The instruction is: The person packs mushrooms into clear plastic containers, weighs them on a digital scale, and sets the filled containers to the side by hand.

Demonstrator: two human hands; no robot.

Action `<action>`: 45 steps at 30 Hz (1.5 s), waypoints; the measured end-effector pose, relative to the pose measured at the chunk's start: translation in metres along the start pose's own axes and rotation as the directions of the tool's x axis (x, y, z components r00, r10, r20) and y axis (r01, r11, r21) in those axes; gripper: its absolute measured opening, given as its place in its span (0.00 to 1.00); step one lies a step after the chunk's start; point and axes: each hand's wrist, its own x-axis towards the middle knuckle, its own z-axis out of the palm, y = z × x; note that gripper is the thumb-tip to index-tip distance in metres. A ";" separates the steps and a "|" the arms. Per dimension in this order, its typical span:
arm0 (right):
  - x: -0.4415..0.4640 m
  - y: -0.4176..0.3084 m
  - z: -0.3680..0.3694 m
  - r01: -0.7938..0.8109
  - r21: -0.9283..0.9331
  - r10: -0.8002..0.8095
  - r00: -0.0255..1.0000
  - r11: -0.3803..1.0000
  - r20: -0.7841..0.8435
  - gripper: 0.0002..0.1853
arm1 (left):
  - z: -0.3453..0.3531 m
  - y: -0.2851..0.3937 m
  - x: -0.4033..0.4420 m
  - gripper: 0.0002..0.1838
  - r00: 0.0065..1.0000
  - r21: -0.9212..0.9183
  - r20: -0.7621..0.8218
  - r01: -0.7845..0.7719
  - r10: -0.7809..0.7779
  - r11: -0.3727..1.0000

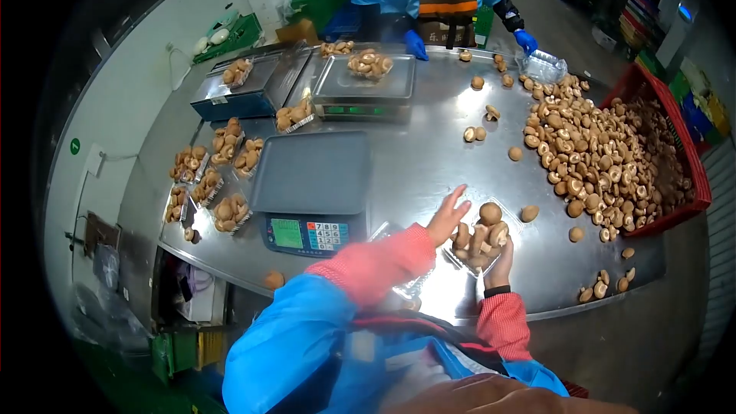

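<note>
My right hand (500,267) grips the right side of a clear plastic tray (458,261) near the front edge of the steel table. Brown shiitake mushrooms (477,242) are heaped in that tray, one round cap on top. My left hand (448,217) is at the tray's upper left, its fingers stretched out and holding nothing. One loose mushroom (530,213) lies just right of the tray. More clear trays (414,285) sit beneath my left forearm, partly hidden by the sleeve.
A grey digital scale (310,172) stands to the left, with several filled trays (230,213) beyond it. Another scale (366,84) bears a filled tray. At right, a mushroom pile (598,153) spills from a tipped red crate (694,184). A blue-gloved co-worker (446,4) stands opposite.
</note>
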 end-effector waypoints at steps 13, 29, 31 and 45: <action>0.005 0.034 0.098 -0.054 0.037 0.052 0.998 0.998 0.031 0.29 | -0.111 0.049 -0.050 0.19 0.950 0.022 0.002 0.312 -0.312 0.950; 0.001 0.076 0.091 -0.091 -0.717 0.199 0.978 0.691 0.067 0.29 | -0.396 -0.020 -0.052 0.09 0.950 0.076 -0.219 0.244 -0.223 0.967; -0.004 0.073 0.092 -0.083 -0.710 0.176 0.983 0.700 0.059 0.28 | -0.414 -0.029 -0.058 0.11 0.936 0.094 -0.240 0.286 -0.257 0.954; -0.008 0.068 0.099 -0.109 -0.763 0.179 0.984 0.637 0.009 0.22 | -0.402 -0.019 -0.083 0.18 0.825 0.326 -0.558 0.121 0.088 0.938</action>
